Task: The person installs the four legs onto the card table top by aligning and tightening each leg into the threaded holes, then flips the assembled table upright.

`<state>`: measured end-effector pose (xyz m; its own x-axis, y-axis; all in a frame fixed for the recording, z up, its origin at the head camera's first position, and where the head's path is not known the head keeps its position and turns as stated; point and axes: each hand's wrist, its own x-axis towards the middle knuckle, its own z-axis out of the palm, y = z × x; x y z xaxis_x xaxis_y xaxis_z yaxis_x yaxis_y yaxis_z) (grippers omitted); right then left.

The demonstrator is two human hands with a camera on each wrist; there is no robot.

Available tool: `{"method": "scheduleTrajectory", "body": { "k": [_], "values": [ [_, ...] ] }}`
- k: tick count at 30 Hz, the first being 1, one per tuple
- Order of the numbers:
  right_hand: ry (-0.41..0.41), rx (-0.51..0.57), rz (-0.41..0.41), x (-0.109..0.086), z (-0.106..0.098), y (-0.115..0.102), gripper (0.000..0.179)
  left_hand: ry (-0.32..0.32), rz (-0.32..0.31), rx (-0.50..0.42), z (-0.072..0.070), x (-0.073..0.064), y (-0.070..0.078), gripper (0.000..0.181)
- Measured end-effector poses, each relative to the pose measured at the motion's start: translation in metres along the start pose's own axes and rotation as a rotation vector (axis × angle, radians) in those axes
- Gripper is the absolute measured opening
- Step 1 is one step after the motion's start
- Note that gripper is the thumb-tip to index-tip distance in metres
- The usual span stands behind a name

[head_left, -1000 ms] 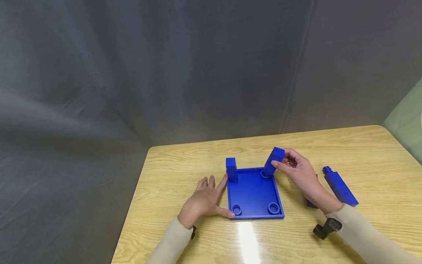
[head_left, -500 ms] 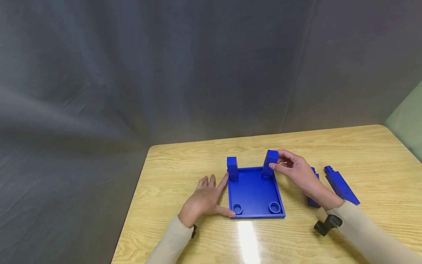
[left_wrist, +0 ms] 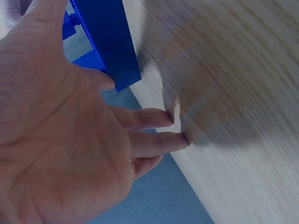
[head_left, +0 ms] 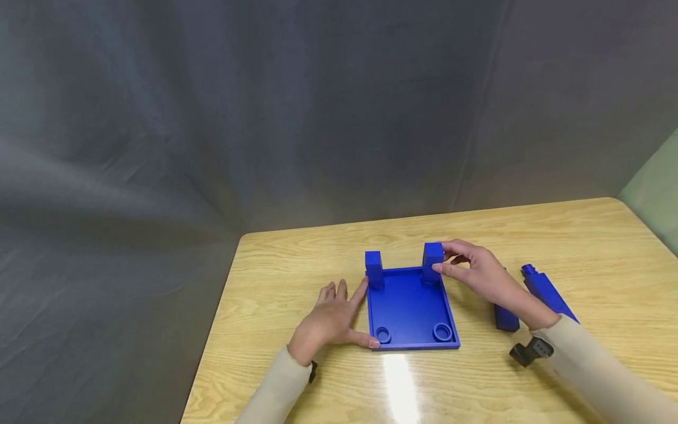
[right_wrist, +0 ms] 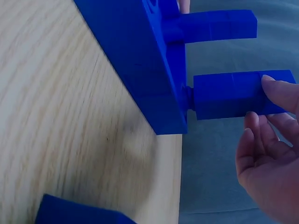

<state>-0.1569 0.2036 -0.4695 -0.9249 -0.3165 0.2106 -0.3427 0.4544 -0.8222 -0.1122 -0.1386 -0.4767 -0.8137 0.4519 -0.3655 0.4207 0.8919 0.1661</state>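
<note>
A blue square tabletop (head_left: 410,309) with a raised rim lies on the table, round sockets in its two near corners. One blue leg (head_left: 374,268) stands upright at its far-left corner. My right hand (head_left: 479,274) pinches a second blue leg (head_left: 432,259) between thumb and fingers, upright over the far-right corner. In the right wrist view, a narrow neck shows between this leg (right_wrist: 229,95) and the tabletop. My left hand (head_left: 332,321) is spread along the tabletop's left side, thumb at the near-left corner and index finger near the far-left leg.
Two loose blue legs lie on the wooden table (head_left: 275,277) to the right; one leg (head_left: 548,294) shows a threaded end, and the other leg (head_left: 507,318) is partly behind my right wrist. A dark grey curtain (head_left: 344,118) hangs behind the table.
The leg in my right hand has gone from tilted to upright over the far-right corner, my right hand shifting slightly left with it. My left hand has stayed at the tabletop's left side.
</note>
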Motion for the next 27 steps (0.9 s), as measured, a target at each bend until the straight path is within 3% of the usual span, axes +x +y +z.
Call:
{"method": "scheduleTrajectory", "body": {
  "k": [5, 14, 27],
  "values": [
    [0.036, -0.041, -0.021, 0.002, 0.003, -0.001, 0.026, 0.001, -0.007, -0.008, -0.002, 0.0, -0.001, 0.137],
    [0.103, -0.048, 0.022, -0.001, 0.012, -0.001, 0.023, 0.006, -0.001, -0.036, -0.001, 0.0, -0.003, 0.137],
    [0.131, -0.059, -0.033, -0.001, 0.02, -0.003, 0.027, 0.001, -0.008, -0.059, 0.001, -0.003, -0.004, 0.135]
  ]
}}
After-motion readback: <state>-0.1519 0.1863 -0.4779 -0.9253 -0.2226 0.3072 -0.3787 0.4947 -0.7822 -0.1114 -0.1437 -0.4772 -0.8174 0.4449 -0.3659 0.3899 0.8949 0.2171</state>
